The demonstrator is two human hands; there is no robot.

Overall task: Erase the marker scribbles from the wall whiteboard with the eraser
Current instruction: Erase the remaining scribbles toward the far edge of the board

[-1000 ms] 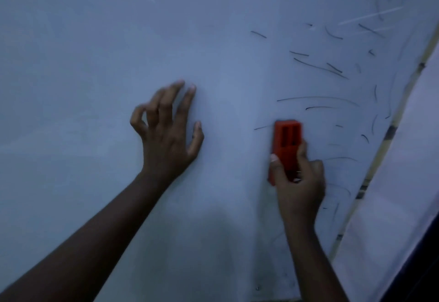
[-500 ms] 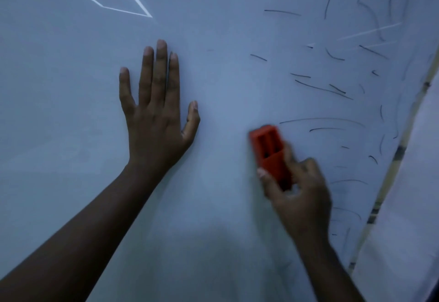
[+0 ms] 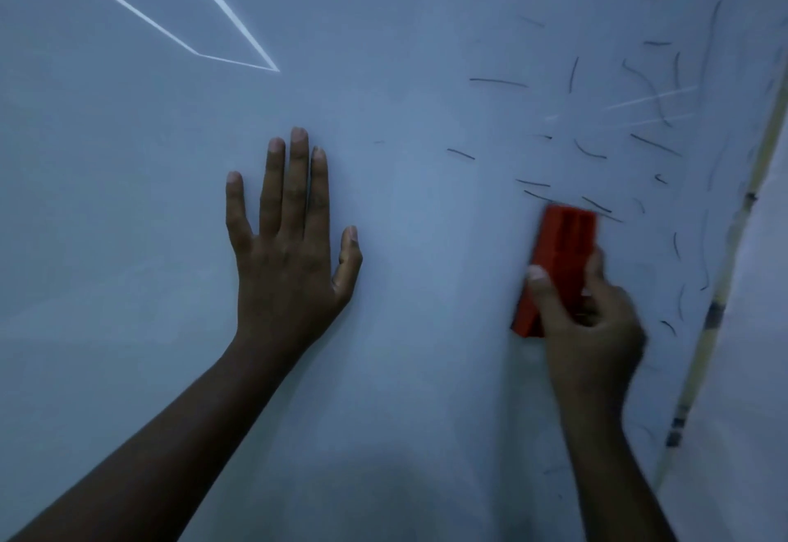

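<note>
The whiteboard fills the view. Several short dark marker scribbles are scattered over its right part, up to the right edge. My right hand grips a red eraser and presses it upright against the board, its top end touching the lowest scribbles. The hand is blurred with motion. My left hand lies flat on the board to the left of the eraser, fingers straight and pointing up, holding nothing.
The board's right edge is a pale strip with dark marks, running diagonally down; a light wall lies beyond it. A bright reflected outline shows at the upper left of the board.
My right hand moved the eraser rightward and a little up over the scribbles; the curved strokes near it are gone. My left hand went from clawed to flat on the board.
</note>
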